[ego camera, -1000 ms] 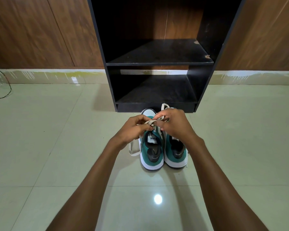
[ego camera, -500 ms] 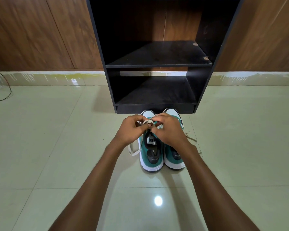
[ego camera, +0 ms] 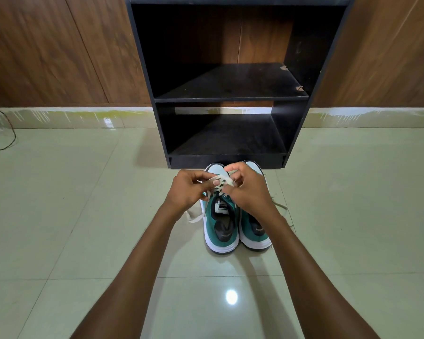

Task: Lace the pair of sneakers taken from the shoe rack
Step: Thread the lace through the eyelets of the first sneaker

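Two teal and white sneakers stand side by side on the floor, toes toward the rack: the left sneaker [ego camera: 221,231] and the right sneaker [ego camera: 256,234]. My left hand [ego camera: 190,192] and my right hand [ego camera: 249,189] meet over the left sneaker's front, both pinching its cream lace [ego camera: 222,180]. A loose lace end [ego camera: 194,217] trails onto the floor left of the shoe. Another lace end [ego camera: 280,206] lies right of the right sneaker. My right hand covers the right sneaker's middle.
A black shoe rack [ego camera: 230,99] with two bare shelves stands just beyond the sneakers against a wooden wall. Glossy pale tiles [ego camera: 83,216] spread to both sides. A thin cable [ego camera: 3,143] lies at the far left.
Both hands stayed on the left sneaker's lace and shifted slightly forward over its toe. The lace loop that stood above my right hand a second ago has dropped out of sight.
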